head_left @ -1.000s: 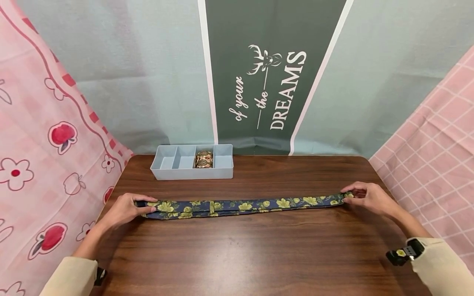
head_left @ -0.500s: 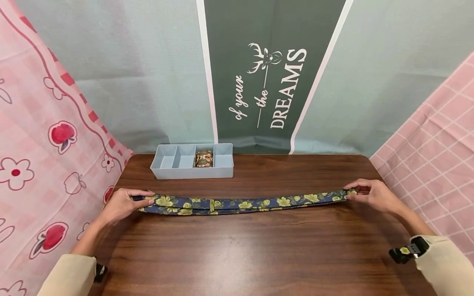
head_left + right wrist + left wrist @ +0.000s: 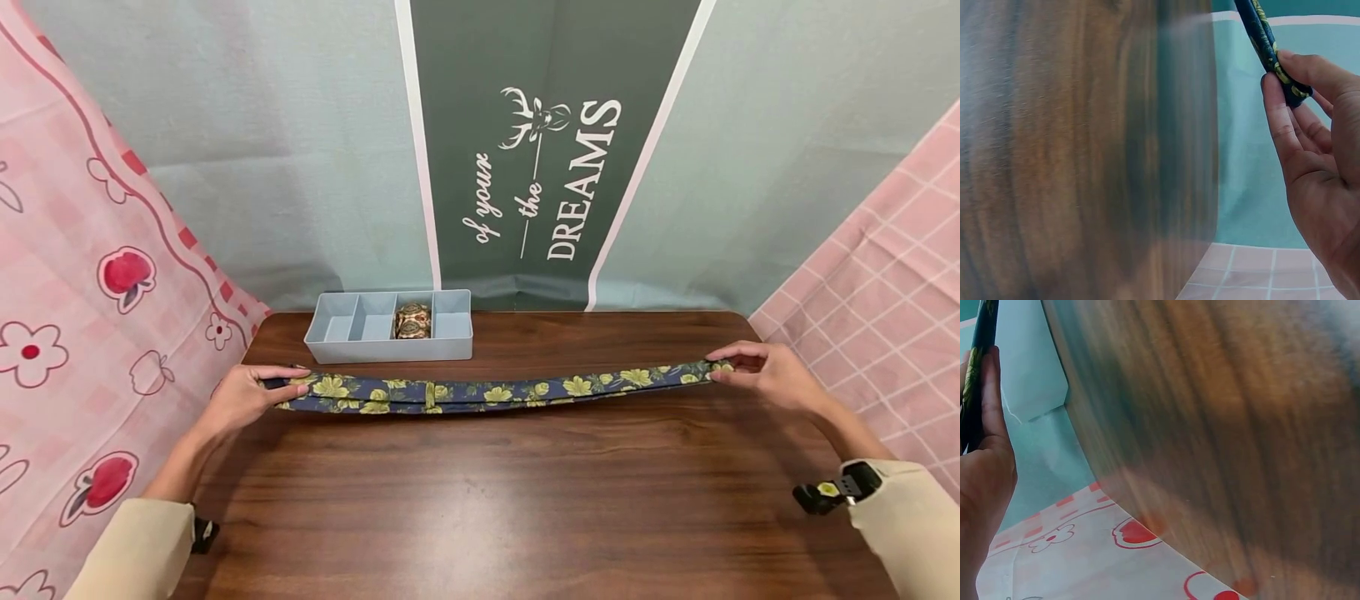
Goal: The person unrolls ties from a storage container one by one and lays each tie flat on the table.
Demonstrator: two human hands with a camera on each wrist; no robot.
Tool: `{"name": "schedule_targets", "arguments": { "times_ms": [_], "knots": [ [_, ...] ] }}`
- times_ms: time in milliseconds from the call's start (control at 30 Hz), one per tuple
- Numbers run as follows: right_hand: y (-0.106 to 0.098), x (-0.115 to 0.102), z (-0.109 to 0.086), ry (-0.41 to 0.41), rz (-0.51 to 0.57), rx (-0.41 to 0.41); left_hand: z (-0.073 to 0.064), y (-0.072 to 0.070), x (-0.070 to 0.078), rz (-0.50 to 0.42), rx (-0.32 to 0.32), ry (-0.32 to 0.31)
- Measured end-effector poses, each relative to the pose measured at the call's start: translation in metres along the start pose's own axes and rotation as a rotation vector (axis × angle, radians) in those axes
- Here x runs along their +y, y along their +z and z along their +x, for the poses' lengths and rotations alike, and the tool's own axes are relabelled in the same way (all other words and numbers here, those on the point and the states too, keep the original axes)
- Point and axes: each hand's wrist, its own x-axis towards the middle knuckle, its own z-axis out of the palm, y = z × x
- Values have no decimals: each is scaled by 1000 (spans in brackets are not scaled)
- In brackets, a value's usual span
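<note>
A navy necktie (image 3: pixel 495 393) with yellow flowers stretches sideways across the head view, doubled into a long strip and sagging slightly in the middle. My left hand (image 3: pixel 243 398) pinches its left end between thumb and fingers. At the other end, my right hand (image 3: pixel 772 379) pinches the narrower tip, which sits a bit higher. In the right wrist view the folded necktie end (image 3: pixel 1282 75) lies between thumb and fingertips, off the wood. The left wrist view shows only a sliver of the necktie (image 3: pixel 974 381) beside my fingers.
A pale blue divided box (image 3: pixel 390 352) stands at the table's back left. A rolled, patterned band of cloth (image 3: pixel 413 321) sits in its compartment second from the right. Curtains hang behind the brown wooden table (image 3: pixel 480 492) and along both sides.
Both hands have risen and moved away from the body, carrying the necktie up and toward the back of the table. Its middle now sags a little more. The box stays put.
</note>
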Motion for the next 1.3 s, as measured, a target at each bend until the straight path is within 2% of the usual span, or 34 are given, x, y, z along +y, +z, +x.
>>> {"name": "schedule_targets", "arguments": {
  "times_ms": [167, 267, 500, 733, 833, 967, 1133, 1300],
  "knots": [
    [-3, 2, 8, -9, 28, 26, 7, -1, 1, 23, 24, 46],
    [-5, 1, 11, -24, 51, 26, 11, -1, 3, 23, 24, 52],
    [-4, -4, 19, 30, 24, 47, 17, 0, 2, 5, 12, -4],
    [1, -1, 26, 69, 15, 66, 23, 5, -6, -49, 19, -2],
    [3, 1, 29, 76, -24, 58, 25, 6, -8, -85, 19, -5],
    [5, 5, 33, 90, -70, 45, 30, 9, -9, -69, 31, -11],
    [9, 12, 36, 116, -33, 53, 34, 13, -11, -60, 8, -23],
    [13, 21, 37, 81, 8, 42, 37, 17, -14, -70, 0, -25]
  ]
}}
